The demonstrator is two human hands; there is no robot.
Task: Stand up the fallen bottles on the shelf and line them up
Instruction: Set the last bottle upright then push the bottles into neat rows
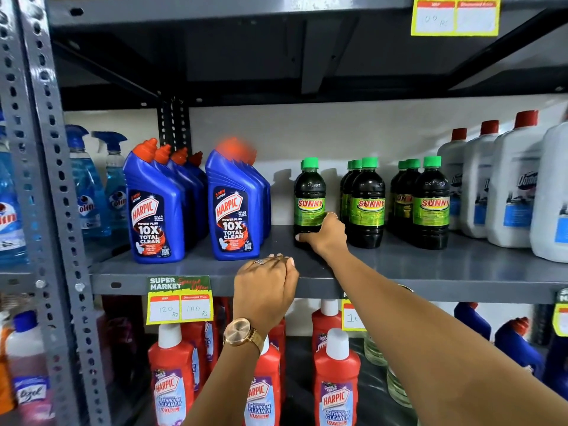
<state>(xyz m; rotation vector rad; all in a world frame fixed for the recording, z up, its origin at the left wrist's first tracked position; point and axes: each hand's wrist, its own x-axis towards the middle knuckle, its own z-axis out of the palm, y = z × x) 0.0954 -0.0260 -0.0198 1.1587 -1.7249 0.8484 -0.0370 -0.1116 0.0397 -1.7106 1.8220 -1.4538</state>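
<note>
One upright Sunny bottle (309,201) is gripped low by the right hand (325,235); the left hand (266,287), seemingly loosely curled and empty, is rested nearer, on the shelf (196,272) edge.

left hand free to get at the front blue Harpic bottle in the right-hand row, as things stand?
Probably yes. The left hand rests empty at the shelf's front edge, just below and right of that blue Harpic bottle. Bare shelf lies between them. The right hand is off on the green-capped dark Sunny bottle.
</note>
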